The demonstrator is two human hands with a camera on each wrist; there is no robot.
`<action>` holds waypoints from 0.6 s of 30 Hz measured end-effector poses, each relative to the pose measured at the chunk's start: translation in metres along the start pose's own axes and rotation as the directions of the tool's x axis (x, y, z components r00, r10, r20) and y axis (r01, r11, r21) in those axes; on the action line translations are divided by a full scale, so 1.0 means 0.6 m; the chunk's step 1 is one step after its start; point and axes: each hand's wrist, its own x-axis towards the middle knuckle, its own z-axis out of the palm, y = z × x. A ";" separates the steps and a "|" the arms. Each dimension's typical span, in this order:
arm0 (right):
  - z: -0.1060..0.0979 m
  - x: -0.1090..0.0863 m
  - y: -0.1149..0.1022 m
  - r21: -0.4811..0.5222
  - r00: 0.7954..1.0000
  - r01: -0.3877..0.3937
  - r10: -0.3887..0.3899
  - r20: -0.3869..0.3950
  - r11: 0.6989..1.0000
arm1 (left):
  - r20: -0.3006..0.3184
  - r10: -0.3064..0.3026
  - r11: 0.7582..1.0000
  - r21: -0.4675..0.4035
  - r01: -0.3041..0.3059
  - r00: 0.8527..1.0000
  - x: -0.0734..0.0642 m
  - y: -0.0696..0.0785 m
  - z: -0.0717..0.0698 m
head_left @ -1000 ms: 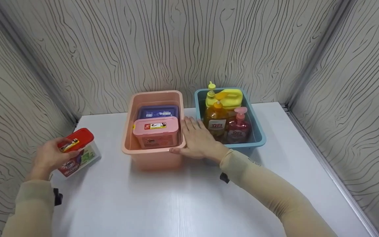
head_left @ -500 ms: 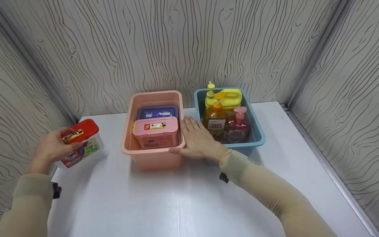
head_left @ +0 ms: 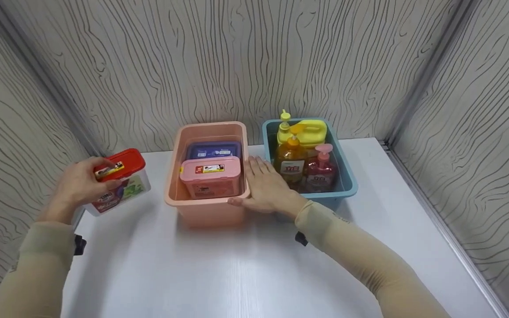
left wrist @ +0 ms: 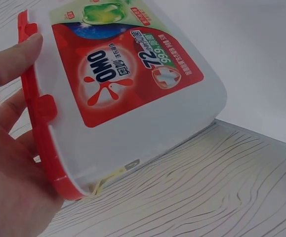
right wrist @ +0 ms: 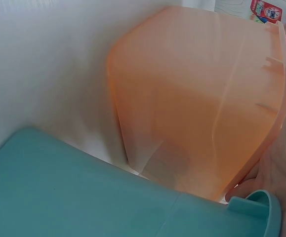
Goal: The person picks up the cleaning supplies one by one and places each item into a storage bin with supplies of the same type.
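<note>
My left hand (head_left: 80, 185) grips a white tub of laundry capsules (head_left: 127, 190) by its red lid (head_left: 131, 161), thumb on the near side. The tub tilts above the left part of the table, and its OMO label (left wrist: 110, 74) shows in the left wrist view. My right hand (head_left: 268, 187) lies along the right rim of the pink bin (head_left: 210, 215), fingers straight, between that bin and the blue bin (head_left: 348, 187). Inside the pink bin are a pink-lidded tub (head_left: 212, 179) and, behind it, a dark blue one (head_left: 214, 148).
In the blue bin stand an amber pump bottle (head_left: 290, 154), a red pump bottle (head_left: 320, 172) and a yellow jug (head_left: 314, 131) with a pump. Wood-grain panels (head_left: 219, 57) enclose the white table (head_left: 219, 269) at the back and sides.
The left hand has carried the tub up and to the right, toward the pink bin. My right hand and both bins hold their places.
</note>
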 end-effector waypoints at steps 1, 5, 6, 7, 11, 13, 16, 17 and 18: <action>0.000 0.000 0.000 0.000 1.000 -0.001 0.001 -0.001 1.000 | -0.001 0.004 1.000 -0.002 -0.004 1.000 0.000 0.004 -0.002; 0.001 0.001 -0.001 -0.003 1.000 -0.005 0.005 0.001 1.000 | 0.000 0.009 1.000 -0.006 -0.009 1.000 -0.001 0.015 -0.010; 0.001 0.001 -0.001 -0.003 1.000 -0.003 0.003 -0.002 1.000 | -0.001 0.014 1.000 -0.005 -0.014 1.000 -0.001 0.017 -0.012; 0.001 0.002 -0.002 -0.002 1.000 -0.001 0.001 -0.005 1.000 | -0.003 0.018 1.000 -0.002 -0.018 1.000 -0.002 0.020 -0.014; 0.000 0.001 -0.003 -0.003 1.000 0.002 -0.002 -0.007 1.000 | -0.015 0.038 0.999 0.011 -0.038 0.999 -0.003 0.030 -0.022; -0.001 0.000 -0.003 -0.001 1.000 0.002 -0.002 -0.007 1.000 | -0.023 0.048 0.999 0.018 -0.047 0.999 -0.003 0.036 -0.026; -0.002 -0.001 -0.002 -0.001 1.000 0.003 -0.003 -0.005 1.000 | -0.033 0.063 0.998 0.024 -0.062 0.997 -0.002 0.045 -0.031; -0.002 -0.001 -0.002 0.000 1.000 0.004 -0.004 -0.004 1.000 | -0.036 0.068 0.997 0.026 -0.068 0.997 -0.002 0.048 -0.033; -0.002 -0.002 -0.001 -0.003 1.000 0.007 -0.008 -0.005 1.000 | -0.039 0.077 0.997 0.030 -0.076 0.996 -0.002 0.050 -0.034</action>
